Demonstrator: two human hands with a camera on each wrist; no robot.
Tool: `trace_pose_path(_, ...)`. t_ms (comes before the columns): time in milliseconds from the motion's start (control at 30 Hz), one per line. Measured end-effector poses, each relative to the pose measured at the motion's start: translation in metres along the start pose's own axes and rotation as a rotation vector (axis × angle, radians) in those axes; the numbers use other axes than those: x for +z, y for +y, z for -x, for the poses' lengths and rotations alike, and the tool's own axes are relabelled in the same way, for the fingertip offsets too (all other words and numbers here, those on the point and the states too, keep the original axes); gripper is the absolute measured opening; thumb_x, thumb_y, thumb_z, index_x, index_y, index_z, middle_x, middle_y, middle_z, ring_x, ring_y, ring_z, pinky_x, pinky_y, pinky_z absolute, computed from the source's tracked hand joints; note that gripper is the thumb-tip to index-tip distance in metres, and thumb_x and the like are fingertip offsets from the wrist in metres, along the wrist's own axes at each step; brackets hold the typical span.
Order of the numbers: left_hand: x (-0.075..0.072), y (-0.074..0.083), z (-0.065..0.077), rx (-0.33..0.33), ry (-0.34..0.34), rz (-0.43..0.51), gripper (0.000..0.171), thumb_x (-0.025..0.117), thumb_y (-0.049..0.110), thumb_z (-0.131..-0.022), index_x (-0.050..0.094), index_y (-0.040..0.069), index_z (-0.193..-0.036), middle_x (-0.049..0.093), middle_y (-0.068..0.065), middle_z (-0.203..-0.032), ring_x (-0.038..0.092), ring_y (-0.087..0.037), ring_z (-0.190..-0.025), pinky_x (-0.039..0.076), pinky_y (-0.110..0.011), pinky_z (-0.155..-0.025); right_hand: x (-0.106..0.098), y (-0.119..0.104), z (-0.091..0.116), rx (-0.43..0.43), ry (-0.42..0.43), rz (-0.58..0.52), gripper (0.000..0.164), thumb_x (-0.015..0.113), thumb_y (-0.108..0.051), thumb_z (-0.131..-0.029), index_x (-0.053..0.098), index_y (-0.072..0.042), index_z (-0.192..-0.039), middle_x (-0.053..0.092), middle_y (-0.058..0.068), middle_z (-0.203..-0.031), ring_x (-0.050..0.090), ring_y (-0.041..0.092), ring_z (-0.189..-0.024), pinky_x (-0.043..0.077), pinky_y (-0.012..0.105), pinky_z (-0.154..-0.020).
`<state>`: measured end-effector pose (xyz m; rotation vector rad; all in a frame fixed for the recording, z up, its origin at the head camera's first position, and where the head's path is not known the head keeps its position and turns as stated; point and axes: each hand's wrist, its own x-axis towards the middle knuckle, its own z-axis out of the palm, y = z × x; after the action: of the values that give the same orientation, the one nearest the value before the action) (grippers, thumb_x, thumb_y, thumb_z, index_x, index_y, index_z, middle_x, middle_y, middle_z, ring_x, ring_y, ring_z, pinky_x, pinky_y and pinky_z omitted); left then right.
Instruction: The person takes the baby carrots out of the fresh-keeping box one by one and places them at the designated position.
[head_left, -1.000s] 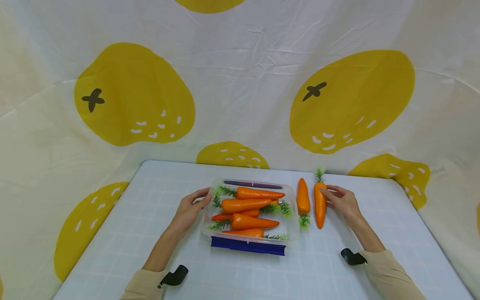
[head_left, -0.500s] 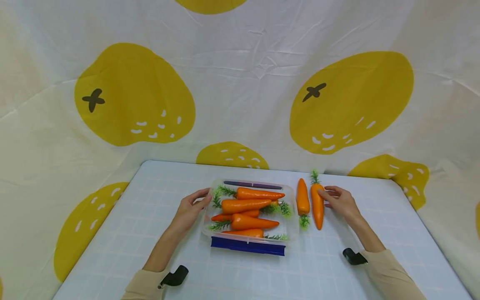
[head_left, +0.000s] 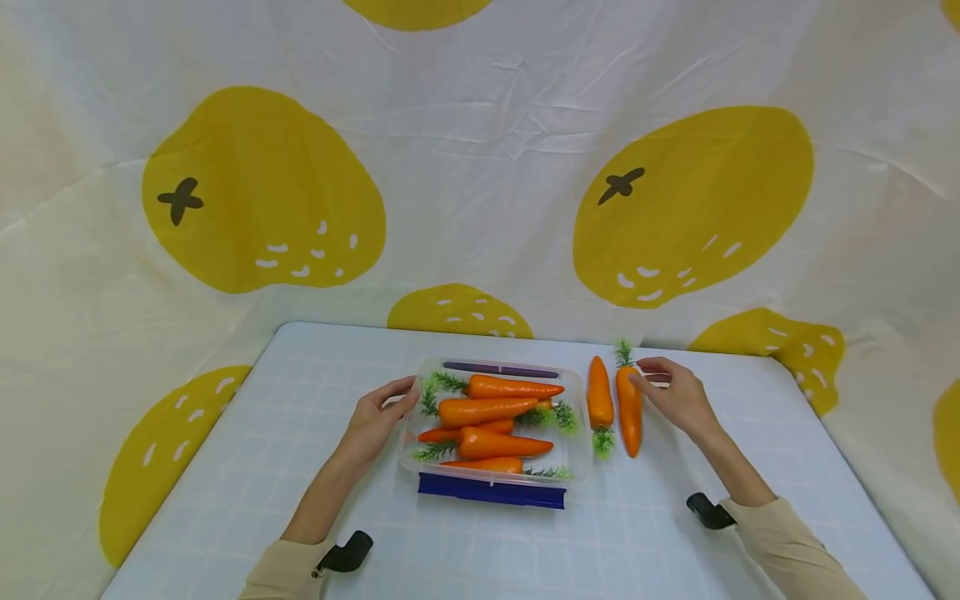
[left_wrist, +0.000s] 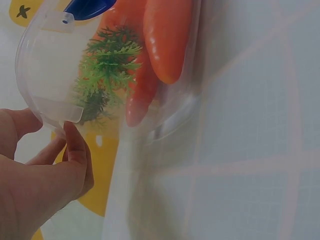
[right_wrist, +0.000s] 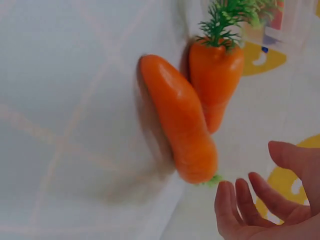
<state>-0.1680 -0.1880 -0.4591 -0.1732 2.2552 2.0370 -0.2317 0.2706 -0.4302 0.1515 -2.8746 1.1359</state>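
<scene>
Head view shows the left hand (head_left: 377, 421) pinching a clear rectangular plastic box (head_left: 582, 446) of green-topped orange carrots (head_left: 487, 410) by its left rim on the white checked tabletop (head_left: 420, 558). The right hand (head_left: 681, 398), fingers (right_wrist: 272, 194) loosely spread, is just right of two loose orange carrots (head_left: 629, 414) beside the box.

Open clear plastic box (head_left: 572, 446) stuffed with glossy orange carrots (head_left: 487, 411), blue front clip (head_left: 491, 491) hanging down. Right beside it, the inner carrot (head_left: 599, 396) and outer carrot (head_left: 629, 417) lie side by side (leafy ends opposite, lol).
</scene>
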Motion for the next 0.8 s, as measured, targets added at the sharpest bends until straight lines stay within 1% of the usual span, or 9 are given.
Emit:
trace_pose_path(167,0.0,-0.001,-0.001,0.0,-0.005,-0.001,0.052,0.068,0.034,-0.101,0.058,0.01,-0.146,0.055,-0.008,-0.148,0.057,-0.023,-0.125,0.047,-0.024,-0.101,-0.002,-0.021,0.005,-0.122,0.018,-0.006,0.039,0.068,-0.019,-0.101,0.062,0.008,-0.128,0.066,0.027,-0.123,0.063,0.042,-0.111,0.053,0.055,-0.095)
trace_pose_path(300,0.0,-0.001,-0.001,-0.001,-0.002,0.0,0.052,0.068,0.035,-0.101,0.058,0.01,-0.145,0.055,-0.008,-0.148,0.057,-0.022,-0.124,0.047,-0.021,-0.097,-0.001,-0.04,0.008,-0.194,0.013,-0.001,0.035,0.07,-0.015,-0.1,0.064,0.008,-0.126,0.067,0.025,-0.12,0.063,0.041,-0.11,0.052,0.056,-0.096)
trace_pose_path(467,-0.001,-0.001,-0.001,-0.004,0.001,0.003,0.05,0.068,0.031,-0.101,0.058,0.009,-0.145,0.055,-0.008,-0.148,0.057,-0.022,-0.123,0.048,-0.018,-0.095,0.003,-0.064,0.01,-0.247,-0.028,0.008,0.034,0.072,-0.011,-0.098,0.064,0.008,-0.125,0.067,0.025,-0.119,0.063,0.042,-0.111,0.052,0.057,-0.097)
trace_pose_path(600,0.0,0.0,-0.001,-0.007,0.002,0.001,0.049,0.067,0.03,-0.102,0.058,0.009,-0.145,0.055,-0.008,-0.148,0.056,-0.023,-0.124,0.048,-0.018,-0.095,0.008,-0.085,0.012,-0.288,-0.07,-0.003,0.032,0.073,-0.012,-0.097,0.066,0.005,-0.123,0.068,0.022,-0.118,0.062,0.041,-0.11,0.051,0.057,-0.098)
trace_pose_path(700,0.0,0.001,-0.001,-0.005,0.0,-0.004,0.05,0.068,0.031,-0.102,0.058,0.009,-0.146,0.055,-0.009,-0.148,0.056,-0.025,-0.125,0.048,-0.018,-0.094,0.012,-0.099,0.014,-0.335,-0.107,0.007,0.032,0.074,-0.014,-0.097,0.067,0.003,-0.123,0.068,0.02,-0.119,0.061,0.039,-0.111,0.051,0.056,-0.097)
trace_pose_path(800,0.0,0.0,-0.001,-0.003,-0.002,-0.002,0.051,0.068,0.033,-0.102,0.058,0.009,-0.146,0.055,-0.008,-0.148,0.056,-0.025,-0.126,0.048,-0.018,-0.093,0.016,-0.11,0.014,-0.399,-0.145,0.02,0.031,0.074,-0.012,-0.096,0.068,0.003,-0.122,0.067,0.021,-0.121,0.061,0.04,-0.111,0.052,0.055,-0.096)
